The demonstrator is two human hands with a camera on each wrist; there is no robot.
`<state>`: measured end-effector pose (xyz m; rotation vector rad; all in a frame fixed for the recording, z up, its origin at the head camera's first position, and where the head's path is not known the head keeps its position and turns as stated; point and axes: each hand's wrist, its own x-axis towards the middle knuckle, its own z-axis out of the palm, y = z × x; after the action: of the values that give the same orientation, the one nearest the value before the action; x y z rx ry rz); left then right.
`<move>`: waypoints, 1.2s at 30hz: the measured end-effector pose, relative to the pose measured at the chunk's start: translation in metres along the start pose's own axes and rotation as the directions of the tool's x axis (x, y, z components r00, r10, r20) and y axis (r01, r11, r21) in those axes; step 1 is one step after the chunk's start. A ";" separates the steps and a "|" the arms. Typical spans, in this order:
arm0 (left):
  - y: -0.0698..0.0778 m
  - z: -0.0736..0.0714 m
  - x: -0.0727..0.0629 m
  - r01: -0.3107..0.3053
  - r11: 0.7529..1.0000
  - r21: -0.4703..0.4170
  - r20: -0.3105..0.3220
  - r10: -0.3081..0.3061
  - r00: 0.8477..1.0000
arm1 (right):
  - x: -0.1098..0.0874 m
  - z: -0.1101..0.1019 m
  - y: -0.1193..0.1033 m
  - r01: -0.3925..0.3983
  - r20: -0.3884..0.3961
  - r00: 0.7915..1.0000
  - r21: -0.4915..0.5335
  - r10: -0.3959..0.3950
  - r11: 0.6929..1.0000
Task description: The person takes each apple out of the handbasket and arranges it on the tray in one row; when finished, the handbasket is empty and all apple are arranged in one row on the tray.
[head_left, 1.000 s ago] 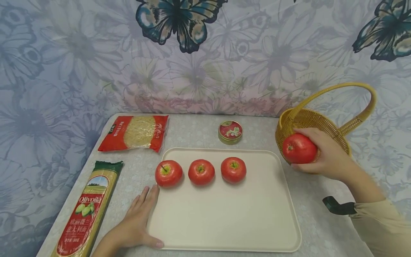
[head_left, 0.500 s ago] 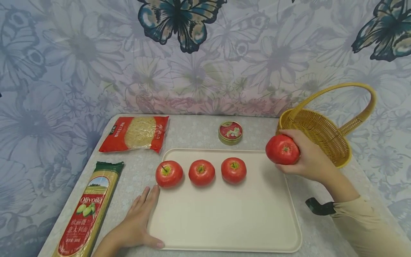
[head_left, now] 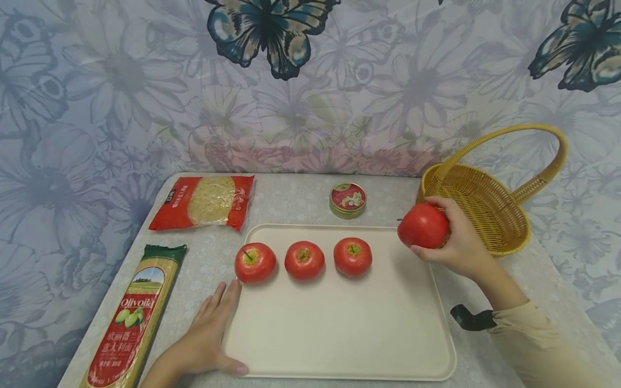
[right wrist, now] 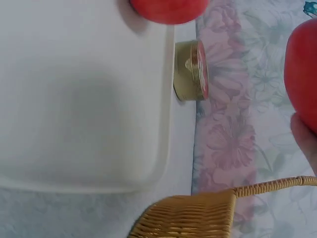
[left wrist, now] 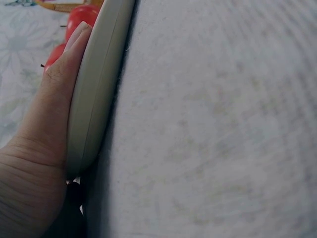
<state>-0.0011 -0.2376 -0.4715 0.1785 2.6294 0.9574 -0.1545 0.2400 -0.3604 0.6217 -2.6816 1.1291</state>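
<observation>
A red apple (head_left: 423, 226) is in my right hand (head_left: 461, 240), gripped between thumb and fingers above the tray's far right corner; its stem points left. The same apple (right wrist: 303, 74) shows at the right edge of the right wrist view. Three more apples, the left one (head_left: 255, 262), the middle one (head_left: 304, 261) and the right one (head_left: 353, 257), sit in a row along the far side of the cream tray (head_left: 339, 328). My left hand (head_left: 206, 334) rests at the tray's left edge with fingers spread; its thumb (left wrist: 62, 79) lies along the rim.
A yellow wicker basket (head_left: 485, 210) with a tall handle stands behind my right hand. Beyond the tray is a small round tin (head_left: 347, 200). At the left lie a red noodle bag (head_left: 204, 202) and a long pasta pack (head_left: 131, 323). A patterned cloth wall backs the table.
My right hand has carried the apple left, out from over the basket to above the tray's corner, and the apple has turned so its stem faces left. The left hand has stayed put.
</observation>
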 end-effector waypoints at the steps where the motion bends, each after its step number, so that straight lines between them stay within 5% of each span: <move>1: 0.000 0.000 0.000 0.001 1.000 0.001 0.000 -0.001 1.000 | 0.000 0.001 0.000 0.004 0.003 1.000 0.004 -0.004 1.000; 19: -0.002 0.003 0.000 0.016 1.000 0.002 -0.002 -0.016 1.000 | -0.021 0.027 0.015 -0.103 0.087 0.991 0.035 0.100 0.994; 36: 0.000 0.000 0.000 0.010 1.000 0.016 -0.010 -0.009 1.000 | -0.028 0.059 0.043 -0.263 0.223 0.941 -0.001 0.257 0.965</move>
<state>-0.0017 -0.2376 -0.4713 0.1655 2.6455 0.9363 -0.1478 0.2338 -0.4382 0.4271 -3.0149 1.2283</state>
